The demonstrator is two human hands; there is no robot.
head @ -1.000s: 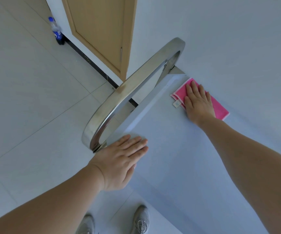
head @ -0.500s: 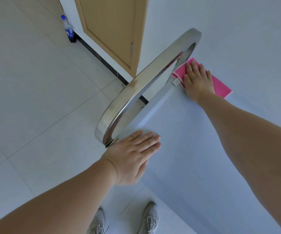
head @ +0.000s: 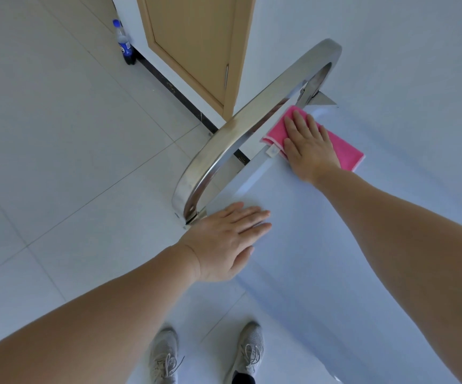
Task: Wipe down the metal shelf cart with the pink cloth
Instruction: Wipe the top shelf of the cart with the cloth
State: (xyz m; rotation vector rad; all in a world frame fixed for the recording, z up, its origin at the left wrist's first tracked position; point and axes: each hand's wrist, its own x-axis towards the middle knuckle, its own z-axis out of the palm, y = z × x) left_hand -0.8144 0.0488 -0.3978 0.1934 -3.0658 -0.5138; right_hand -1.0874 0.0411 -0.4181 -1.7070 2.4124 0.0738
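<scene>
The right hand (head: 308,146) has drawn the pink cloth (head: 343,152) back from the cart's handle (head: 240,134). Its fingers (head: 297,123) lie flat, together. The left hand (head: 224,242) rests flat on the shelf (head: 321,245).

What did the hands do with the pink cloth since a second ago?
The right hand slid the pink cloth along the cart top toward the far corner beside the curved metal handle, pressing flat the whole time. The left hand stayed flat on the near corner. Nothing was picked up or let go.
</scene>
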